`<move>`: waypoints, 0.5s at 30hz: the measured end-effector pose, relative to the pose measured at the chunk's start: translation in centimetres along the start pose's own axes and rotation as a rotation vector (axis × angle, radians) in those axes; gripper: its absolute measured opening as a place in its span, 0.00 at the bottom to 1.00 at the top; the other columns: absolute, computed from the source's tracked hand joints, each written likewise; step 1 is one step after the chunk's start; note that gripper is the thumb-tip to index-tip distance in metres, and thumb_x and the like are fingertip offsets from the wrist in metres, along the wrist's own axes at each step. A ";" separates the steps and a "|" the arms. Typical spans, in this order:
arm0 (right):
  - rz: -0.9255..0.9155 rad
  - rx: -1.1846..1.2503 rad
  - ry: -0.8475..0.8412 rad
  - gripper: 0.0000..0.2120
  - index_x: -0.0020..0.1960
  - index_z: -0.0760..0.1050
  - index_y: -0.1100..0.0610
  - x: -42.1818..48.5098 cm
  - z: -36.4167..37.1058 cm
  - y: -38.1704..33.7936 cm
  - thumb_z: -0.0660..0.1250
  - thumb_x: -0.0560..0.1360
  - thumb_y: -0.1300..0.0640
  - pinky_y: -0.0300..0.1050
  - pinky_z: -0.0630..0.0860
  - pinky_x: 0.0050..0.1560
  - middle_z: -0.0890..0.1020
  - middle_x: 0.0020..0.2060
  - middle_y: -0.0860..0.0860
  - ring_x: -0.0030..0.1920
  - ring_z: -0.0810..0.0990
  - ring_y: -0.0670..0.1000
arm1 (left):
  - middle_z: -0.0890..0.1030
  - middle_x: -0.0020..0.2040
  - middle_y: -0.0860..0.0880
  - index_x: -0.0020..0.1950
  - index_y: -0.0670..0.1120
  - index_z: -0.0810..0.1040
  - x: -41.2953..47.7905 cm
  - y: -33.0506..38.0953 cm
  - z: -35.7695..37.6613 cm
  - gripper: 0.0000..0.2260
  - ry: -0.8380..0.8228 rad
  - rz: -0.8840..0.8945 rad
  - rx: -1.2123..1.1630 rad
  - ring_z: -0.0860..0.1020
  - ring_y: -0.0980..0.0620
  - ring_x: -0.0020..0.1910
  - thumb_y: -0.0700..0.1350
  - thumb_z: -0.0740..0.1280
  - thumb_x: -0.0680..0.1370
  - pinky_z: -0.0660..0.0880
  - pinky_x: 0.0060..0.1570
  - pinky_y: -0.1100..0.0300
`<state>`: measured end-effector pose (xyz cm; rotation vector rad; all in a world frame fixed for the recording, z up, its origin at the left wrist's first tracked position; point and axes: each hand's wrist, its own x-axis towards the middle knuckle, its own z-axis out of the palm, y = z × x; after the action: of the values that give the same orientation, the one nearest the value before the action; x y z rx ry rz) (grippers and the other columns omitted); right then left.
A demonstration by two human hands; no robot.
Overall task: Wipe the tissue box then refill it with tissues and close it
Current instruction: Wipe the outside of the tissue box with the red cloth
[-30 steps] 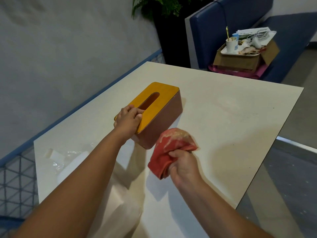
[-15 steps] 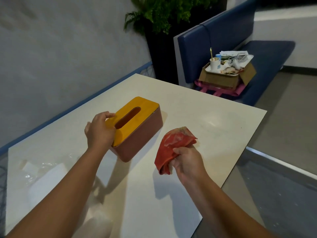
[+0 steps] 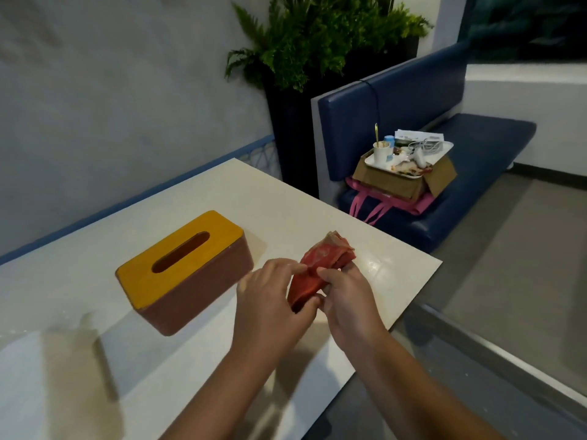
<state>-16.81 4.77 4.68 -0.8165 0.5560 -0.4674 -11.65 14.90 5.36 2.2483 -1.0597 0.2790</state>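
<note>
A brown tissue box with a flat yellow wooden lid [image 3: 184, 271] is seen on the left part of the white table [image 3: 286, 198]. The lid is on, and the box is set apart from both hands. Just to its right, a crumpled red cloth [image 3: 320, 265] is held above the table. It is pinched by the bent fingers of the left hand [image 3: 270, 303] and gripped by the curled fingers of the right hand [image 3: 347, 300]. Far right, a cardboard box [image 3: 397, 182] is set on a blue bench [image 3: 460, 217].

Blue bench [image 3: 413, 100] — grey wall [image 3: 111, 90]
</note>
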 end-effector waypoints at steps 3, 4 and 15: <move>-0.010 -0.066 0.012 0.13 0.58 0.74 0.59 0.9 -1.7 -1.5 0.57 0.77 0.68 0.47 0.76 0.40 0.81 0.49 0.58 0.47 0.80 0.55 | 0.81 0.49 0.55 0.52 0.51 0.77 1.2 2.2 2.3 0.18 0.018 0.020 0.064 0.80 0.53 0.47 0.49 0.74 0.64 0.63 0.53 0.58; -0.010 -0.085 0.018 0.13 0.58 0.74 0.58 1.2 -2.2 -1.9 0.58 0.77 0.67 0.47 0.77 0.43 0.81 0.50 0.58 0.49 0.80 0.55 | 0.81 0.49 0.55 0.52 0.51 0.77 1.5 2.7 3.0 0.18 0.032 0.017 0.086 0.80 0.53 0.46 0.50 0.75 0.64 0.63 0.53 0.58; 0.062 -0.338 -0.096 0.10 0.50 0.78 0.55 3.8 -6.3 -5.9 0.57 0.79 0.56 0.54 0.75 0.60 0.83 0.48 0.55 0.53 0.80 0.55 | 0.83 0.39 0.53 0.43 0.48 0.80 4.7 6.9 8.2 0.09 0.120 -0.067 0.125 0.76 0.54 0.34 0.42 0.76 0.67 0.68 0.46 0.60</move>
<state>-18.86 -4.45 4.76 -1.1351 0.5772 -0.2784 -14.37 3.55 4.11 2.3399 -0.9255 0.4566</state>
